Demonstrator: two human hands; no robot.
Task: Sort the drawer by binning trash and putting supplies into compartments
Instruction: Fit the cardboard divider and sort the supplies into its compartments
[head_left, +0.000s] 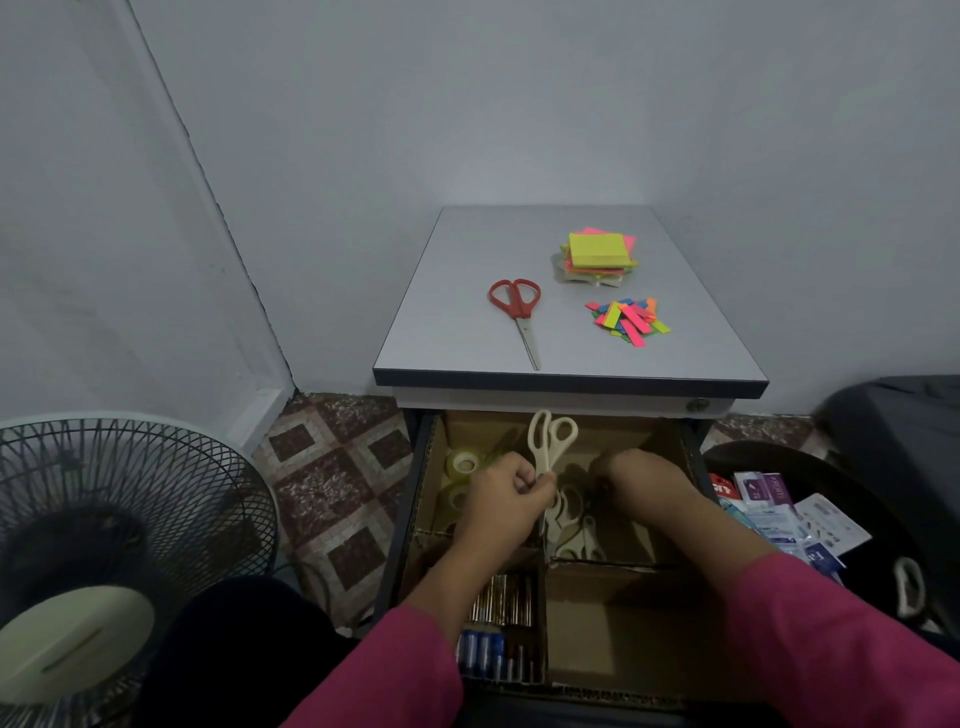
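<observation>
Plain pale grey walls (519, 104) met in a corner at eleven o'clock, a thin dark crack running down the join. The floor (337, 467) showed maroon and beige diamond-patterned tiles. A small grey-topped cabinet (457, 332) stood against the wall at centre. A standing fan (119, 519) sat at eight o'clock. Light was dim and even.

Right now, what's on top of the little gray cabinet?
On the cabinet top: red scissors, a sticky note stack and loose colored strips. What's beneath the stack is hidden.
</observation>
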